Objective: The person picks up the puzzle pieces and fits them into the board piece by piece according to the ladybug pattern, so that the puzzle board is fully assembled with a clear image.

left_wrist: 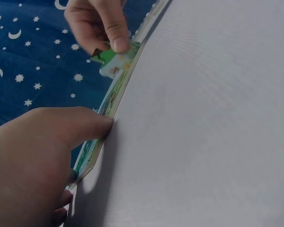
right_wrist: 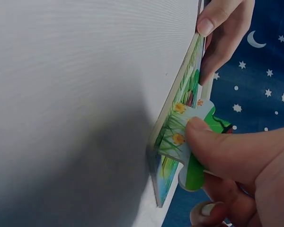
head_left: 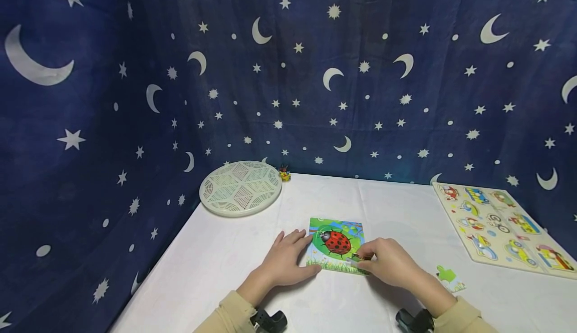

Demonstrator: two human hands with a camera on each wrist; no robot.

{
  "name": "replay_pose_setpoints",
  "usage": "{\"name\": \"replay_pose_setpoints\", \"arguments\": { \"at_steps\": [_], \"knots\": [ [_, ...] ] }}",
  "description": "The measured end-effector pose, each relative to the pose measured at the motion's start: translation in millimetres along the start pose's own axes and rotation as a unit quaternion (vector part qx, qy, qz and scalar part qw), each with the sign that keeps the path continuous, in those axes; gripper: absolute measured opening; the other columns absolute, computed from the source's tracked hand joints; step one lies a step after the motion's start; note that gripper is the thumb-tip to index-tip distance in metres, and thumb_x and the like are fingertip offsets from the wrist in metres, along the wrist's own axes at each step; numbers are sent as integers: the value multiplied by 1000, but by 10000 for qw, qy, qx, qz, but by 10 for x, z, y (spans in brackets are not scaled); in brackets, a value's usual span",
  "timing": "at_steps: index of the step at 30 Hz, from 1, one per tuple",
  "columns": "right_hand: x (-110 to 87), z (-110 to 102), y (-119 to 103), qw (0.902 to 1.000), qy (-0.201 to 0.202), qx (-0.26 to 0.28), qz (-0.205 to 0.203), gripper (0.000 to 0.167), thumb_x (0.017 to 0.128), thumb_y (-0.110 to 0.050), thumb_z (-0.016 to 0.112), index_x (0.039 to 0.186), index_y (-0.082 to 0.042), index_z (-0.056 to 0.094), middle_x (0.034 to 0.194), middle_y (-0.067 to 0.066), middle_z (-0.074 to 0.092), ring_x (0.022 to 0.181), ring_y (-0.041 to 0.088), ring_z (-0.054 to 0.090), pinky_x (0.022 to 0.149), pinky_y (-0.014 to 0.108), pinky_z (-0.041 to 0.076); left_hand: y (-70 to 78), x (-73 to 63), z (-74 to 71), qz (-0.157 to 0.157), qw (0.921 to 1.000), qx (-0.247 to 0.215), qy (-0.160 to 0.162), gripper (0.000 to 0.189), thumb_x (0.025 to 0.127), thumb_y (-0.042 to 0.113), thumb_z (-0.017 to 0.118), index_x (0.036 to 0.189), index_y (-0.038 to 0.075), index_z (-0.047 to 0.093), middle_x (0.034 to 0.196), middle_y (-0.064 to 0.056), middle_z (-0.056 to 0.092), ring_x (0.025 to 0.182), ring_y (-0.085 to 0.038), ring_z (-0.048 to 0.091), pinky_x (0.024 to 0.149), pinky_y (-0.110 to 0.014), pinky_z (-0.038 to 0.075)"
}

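Note:
A ladybug jigsaw puzzle [head_left: 337, 242] lies flat on the white table. My left hand [head_left: 285, 260] rests at its left side, fingers fairly straight, with the thumb at the near edge. Between thumb and fingers, my right hand [head_left: 391, 262] pinches a puzzle piece [right_wrist: 177, 135] printed with grass and yellow flowers. That piece is tilted over the puzzle's near right corner; in the right wrist view its lower edge is close to the board's rim, and I cannot tell whether they touch. Another loose puzzle piece [head_left: 447, 276], green and pale, lies right of my right hand.
A round pale perforated board [head_left: 241, 188] sits at the table's back left, with a small yellow and red toy [head_left: 284, 174] beside it. On the right lies a wooden vehicle puzzle board [head_left: 500, 228]. A dark blue star-and-moon curtain [head_left: 311, 72] hangs behind the table and along its left.

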State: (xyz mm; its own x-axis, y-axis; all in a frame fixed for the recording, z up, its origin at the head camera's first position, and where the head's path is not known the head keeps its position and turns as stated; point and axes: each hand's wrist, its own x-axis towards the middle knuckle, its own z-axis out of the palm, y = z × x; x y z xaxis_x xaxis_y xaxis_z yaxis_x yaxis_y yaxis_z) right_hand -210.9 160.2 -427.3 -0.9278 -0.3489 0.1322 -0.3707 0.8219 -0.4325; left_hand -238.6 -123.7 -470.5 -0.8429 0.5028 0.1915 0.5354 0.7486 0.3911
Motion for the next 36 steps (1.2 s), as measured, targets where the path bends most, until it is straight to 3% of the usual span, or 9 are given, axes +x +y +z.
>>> {"name": "replay_pose_setpoints", "arguments": {
  "at_steps": [17,36],
  "knots": [
    [84,49,-99,9991,156,-311,-229,26,78,-17,90,69,-27,67,63,-20,52,60,5,42,57,28,37,-12,19,-10,51,9999,90,15,80,88,61,65,149,9,55,153,-12,49,145,-32,40,121,-58,21],
    [74,82,-129,9996,189,-153,-137,25,78,-18,90,70,-27,68,60,-19,51,58,4,41,55,26,35,-10,11,11,73,10000,-39,33,81,89,61,65,149,9,54,154,-12,49,145,-32,40,121,-58,21]
  ]
}}
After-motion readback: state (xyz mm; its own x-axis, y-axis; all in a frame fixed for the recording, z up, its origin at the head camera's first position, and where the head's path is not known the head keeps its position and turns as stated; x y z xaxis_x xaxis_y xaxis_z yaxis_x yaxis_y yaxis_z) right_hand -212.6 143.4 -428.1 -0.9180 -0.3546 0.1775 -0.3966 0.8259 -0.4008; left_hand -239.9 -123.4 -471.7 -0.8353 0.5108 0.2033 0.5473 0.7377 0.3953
